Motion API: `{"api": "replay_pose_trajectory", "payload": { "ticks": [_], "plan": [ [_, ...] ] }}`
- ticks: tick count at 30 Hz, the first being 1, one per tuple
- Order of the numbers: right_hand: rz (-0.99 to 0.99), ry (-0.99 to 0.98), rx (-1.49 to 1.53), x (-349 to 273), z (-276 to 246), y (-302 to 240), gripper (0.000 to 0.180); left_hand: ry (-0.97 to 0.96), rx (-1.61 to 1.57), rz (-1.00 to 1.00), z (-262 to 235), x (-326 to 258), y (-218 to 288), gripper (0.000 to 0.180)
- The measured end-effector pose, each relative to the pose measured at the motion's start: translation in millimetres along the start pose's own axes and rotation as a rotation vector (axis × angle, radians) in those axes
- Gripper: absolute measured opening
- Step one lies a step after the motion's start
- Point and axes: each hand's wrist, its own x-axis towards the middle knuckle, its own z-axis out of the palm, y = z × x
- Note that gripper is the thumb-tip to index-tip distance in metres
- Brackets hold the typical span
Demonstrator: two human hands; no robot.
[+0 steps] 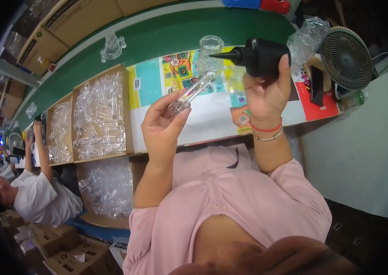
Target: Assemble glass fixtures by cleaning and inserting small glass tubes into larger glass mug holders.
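Observation:
My left hand [164, 123] pinches a clear glass tube [197, 87] by its lower end, and the tube slants up to the right. In my right hand [269, 94] is a black squeeze bottle [265, 57], tipped on its side. Its thin pointed nozzle reaches left, just above the tube's upper end; whether they touch I cannot tell. Behind the tube a clear glass vessel [211, 46] with a wide round mouth stands on the printed sheet, partly hidden by the nozzle and tube.
At left, a cardboard tray [130, 114] holds many clear glass pieces, with a second tray [72, 156] beyond. A glass piece [112, 47] stands on the green tabletop [153, 41]. To the right are a fan [347, 59], a phone [316, 86] and a plastic bag [311, 39]. Another person [47, 197] works at far left.

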Motion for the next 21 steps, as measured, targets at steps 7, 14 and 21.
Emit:
{"api": "replay_pose_trajectory", "payload": {
  "ticks": [7, 14, 21],
  "plan": [
    [-0.127, 0.098, -0.403, -28, 21, 36, 0.029, -0.035, 0.011, 0.029, -6, -20, 1, 0.036],
    [-0.215, -0.148, -0.799, -48, 39, 25, 0.039, -0.057, 0.075, 0.145, -7, -27, 4, 0.036],
    [-0.341, -0.259, -0.974, -58, 37, 19, 0.038, -0.087, 0.111, 0.208, -4, -32, 3, 0.036]
  ]
}}
